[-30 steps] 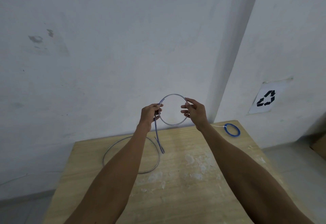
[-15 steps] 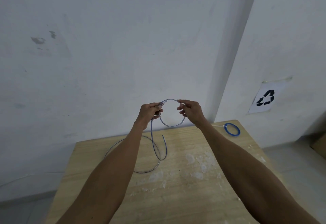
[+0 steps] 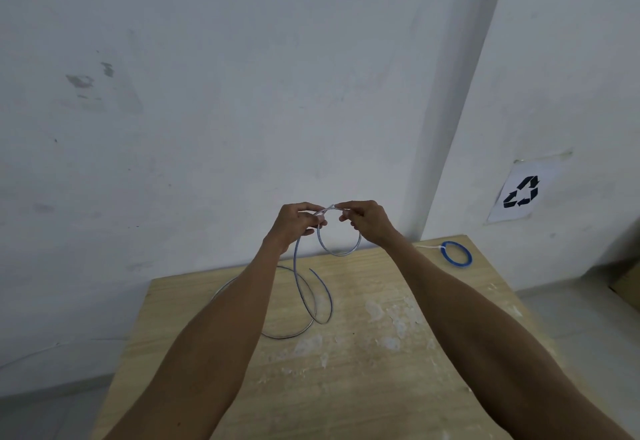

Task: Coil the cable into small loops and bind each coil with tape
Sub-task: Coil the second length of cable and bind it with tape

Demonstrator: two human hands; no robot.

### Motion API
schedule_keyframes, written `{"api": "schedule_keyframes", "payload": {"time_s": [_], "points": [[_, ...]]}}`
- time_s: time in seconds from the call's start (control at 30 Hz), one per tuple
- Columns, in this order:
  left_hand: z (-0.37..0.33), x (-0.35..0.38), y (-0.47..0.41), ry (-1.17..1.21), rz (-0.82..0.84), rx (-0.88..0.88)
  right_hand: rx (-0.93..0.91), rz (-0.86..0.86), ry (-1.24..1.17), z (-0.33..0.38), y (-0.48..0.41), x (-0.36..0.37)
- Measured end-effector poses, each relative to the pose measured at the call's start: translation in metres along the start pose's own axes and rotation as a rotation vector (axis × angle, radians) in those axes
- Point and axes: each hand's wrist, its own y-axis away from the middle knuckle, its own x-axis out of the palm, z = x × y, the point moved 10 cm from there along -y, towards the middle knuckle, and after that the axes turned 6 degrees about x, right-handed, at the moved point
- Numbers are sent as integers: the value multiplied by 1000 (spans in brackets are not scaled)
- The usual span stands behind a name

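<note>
The person holds a small loop (image 3: pixel 339 237) of the cable (image 3: pixel 300 287) up in front of the wall, above the far edge of the worktop (image 3: pixel 381 370). The left hand (image 3: pixel 297 223) and right hand (image 3: pixel 367 219) meet at the top of the loop, each with fingers pinched on the cable where the turns cross. From the left hand the rest of the cable hangs down and lies in a loose curve on the worktop, its free end curling up near the middle.

The step in hand looks like coiling: one small turn is formed, and much slack is left. The next move probably calls for one hand to keep the crossing clamped while the other draws up more slack for another turn of the same width.

A blue coil (image 3: pixel 457 254), apparently already bound, lies at the far right corner. No tape roll is in view. How many turns the held loop has is too fine to tell, and the left forearm covers part of the cable on the worktop.
</note>
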Motion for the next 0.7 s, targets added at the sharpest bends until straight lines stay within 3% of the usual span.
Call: {"api": "schedule_keyframes", "payload": {"time_s": [0.37,0.57,0.7], "points": [[12,-3,0,0,88,-68,37,-150,-95,-1,7,-14],[7,-14,1,135,-30,-30,65,-102,-114,-12,6,-7],[10,-15,0,102,-14,-12,68,-79,-127,-15,4,-4]]}}
